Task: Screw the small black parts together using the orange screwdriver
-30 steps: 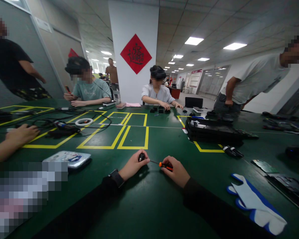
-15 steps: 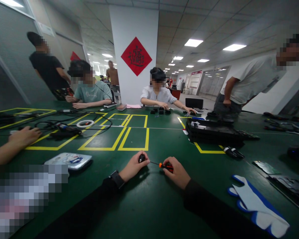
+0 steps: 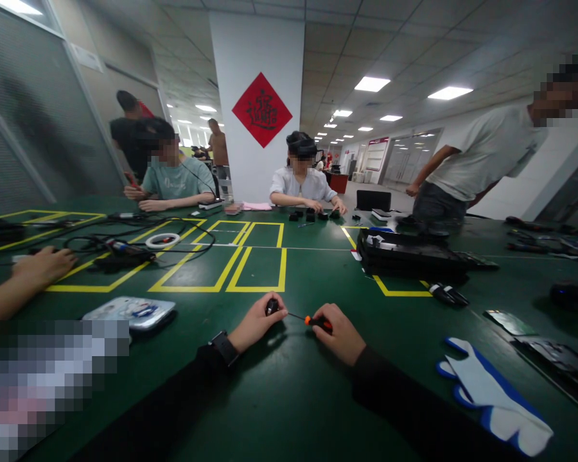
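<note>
My left hand [image 3: 256,323] is closed around a small black part [image 3: 271,306], held just above the green table [image 3: 289,398]. My right hand [image 3: 343,332] grips a small screwdriver with an orange and black handle [image 3: 318,322]. Its thin metal shaft points left and its tip meets the black part. Both hands sit close together near the table's front middle. A dark watch shows on my left wrist [image 3: 224,346].
A white and blue glove [image 3: 491,391] lies at the right. A plastic-wrapped tray [image 3: 130,310] lies at the left, near another person's hand [image 3: 43,264]. Stacked black devices [image 3: 409,253], cables and a tape roll [image 3: 162,240] lie further back. People sit and stand around the table.
My hands have barely moved and keep the screwdriver on the part. The person standing at the back left has walked right, behind the seated one. The standing person at the right moved an arm.
</note>
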Motion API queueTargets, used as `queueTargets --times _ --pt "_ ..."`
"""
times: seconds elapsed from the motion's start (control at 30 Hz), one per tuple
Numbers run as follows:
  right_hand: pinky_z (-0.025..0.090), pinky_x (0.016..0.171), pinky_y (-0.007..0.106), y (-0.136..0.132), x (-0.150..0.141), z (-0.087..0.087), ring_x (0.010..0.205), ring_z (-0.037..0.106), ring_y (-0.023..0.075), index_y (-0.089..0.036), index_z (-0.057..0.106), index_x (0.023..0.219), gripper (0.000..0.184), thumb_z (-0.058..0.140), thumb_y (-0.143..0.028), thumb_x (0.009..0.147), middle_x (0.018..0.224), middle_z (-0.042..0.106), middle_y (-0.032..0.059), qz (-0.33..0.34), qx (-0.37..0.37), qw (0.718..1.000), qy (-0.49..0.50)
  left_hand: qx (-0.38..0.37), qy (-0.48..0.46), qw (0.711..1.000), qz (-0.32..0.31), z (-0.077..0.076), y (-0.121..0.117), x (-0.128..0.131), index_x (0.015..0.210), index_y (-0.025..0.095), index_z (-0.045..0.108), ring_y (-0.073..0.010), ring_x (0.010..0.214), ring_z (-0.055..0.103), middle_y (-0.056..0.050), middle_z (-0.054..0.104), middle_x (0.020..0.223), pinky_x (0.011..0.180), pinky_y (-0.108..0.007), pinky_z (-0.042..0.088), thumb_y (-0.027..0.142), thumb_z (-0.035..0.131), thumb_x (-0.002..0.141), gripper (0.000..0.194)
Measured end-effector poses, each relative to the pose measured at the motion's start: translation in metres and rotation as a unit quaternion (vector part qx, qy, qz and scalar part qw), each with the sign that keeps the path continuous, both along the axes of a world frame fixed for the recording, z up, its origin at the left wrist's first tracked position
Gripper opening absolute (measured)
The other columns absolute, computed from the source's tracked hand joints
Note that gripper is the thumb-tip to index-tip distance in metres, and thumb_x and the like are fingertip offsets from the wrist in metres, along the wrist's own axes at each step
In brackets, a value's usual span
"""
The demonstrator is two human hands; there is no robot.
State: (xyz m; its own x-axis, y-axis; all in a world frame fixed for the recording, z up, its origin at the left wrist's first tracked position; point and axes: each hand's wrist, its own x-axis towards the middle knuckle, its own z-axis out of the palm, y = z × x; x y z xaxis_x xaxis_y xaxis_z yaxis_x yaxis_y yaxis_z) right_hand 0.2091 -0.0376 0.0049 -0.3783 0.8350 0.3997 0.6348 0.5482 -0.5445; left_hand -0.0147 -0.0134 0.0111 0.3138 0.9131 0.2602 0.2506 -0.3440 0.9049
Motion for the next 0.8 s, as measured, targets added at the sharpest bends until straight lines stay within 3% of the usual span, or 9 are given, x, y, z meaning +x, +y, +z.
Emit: queueTargets --times 0.13,0.4,0.63,0.8 --pt "0.039 0.07 0.028 -0.0002 -0.0004 -0.0018 0.08 0.048 0.016 -0.017 0.053 0.086 0.013 0.058 -0.017 0.074 0.087 0.052 0.0036 -0.005 -0.006 1.0 0.006 0.003 -0.007 1.0 -0.002 -0.0015 0.0009 0.0004 0.08 0.017 0.05 -0.0128 0.07 0.051 0.001 0.054 0.076 0.07 -0.025 0.04 0.033 0.057 0.074 0.019" --pt "0.037 0.074 0.03 -0.0009 -0.0014 0.0026 0.083 0.047 0.0161 -0.017 0.055 0.078 0.011 0.046 -0.019 0.084 0.083 0.053 0.0038 0.004 -0.005 1.0 -0.004 0.002 -0.008 1.0 -0.007 -0.0019 0.001 -0.0002 0.081 0.017 0.05 -0.0135 0.074 0.052 0.0 0.056 0.079 0.072 -0.026 0.04 0.031 0.057 0.074 0.017" --pt "0.037 0.072 0.029 -0.0013 -0.0014 0.002 0.081 0.046 0.0161 -0.017 0.053 0.08 0.002 0.051 -0.017 0.079 0.082 0.052 0.0033 0.004 0.001 1.0 -0.014 0.007 0.004 1.0 -0.004 -0.0017 0.0011 -0.0006 0.081 0.017 0.049 -0.0137 0.074 0.052 0.0 0.056 0.079 0.072 -0.026 0.04 0.032 0.057 0.075 0.018" --pt "0.038 0.069 0.028 -0.0024 -0.0011 0.0019 0.079 0.047 0.0161 -0.017 0.052 0.086 0.012 0.056 -0.019 0.075 0.086 0.052 0.0039 -0.012 -0.012 1.0 -0.009 0.008 -0.002 1.0 -0.007 -0.0027 0.0026 -0.0005 0.081 0.018 0.049 -0.0134 0.074 0.052 0.001 0.055 0.078 0.073 -0.026 0.04 0.031 0.057 0.075 0.017"
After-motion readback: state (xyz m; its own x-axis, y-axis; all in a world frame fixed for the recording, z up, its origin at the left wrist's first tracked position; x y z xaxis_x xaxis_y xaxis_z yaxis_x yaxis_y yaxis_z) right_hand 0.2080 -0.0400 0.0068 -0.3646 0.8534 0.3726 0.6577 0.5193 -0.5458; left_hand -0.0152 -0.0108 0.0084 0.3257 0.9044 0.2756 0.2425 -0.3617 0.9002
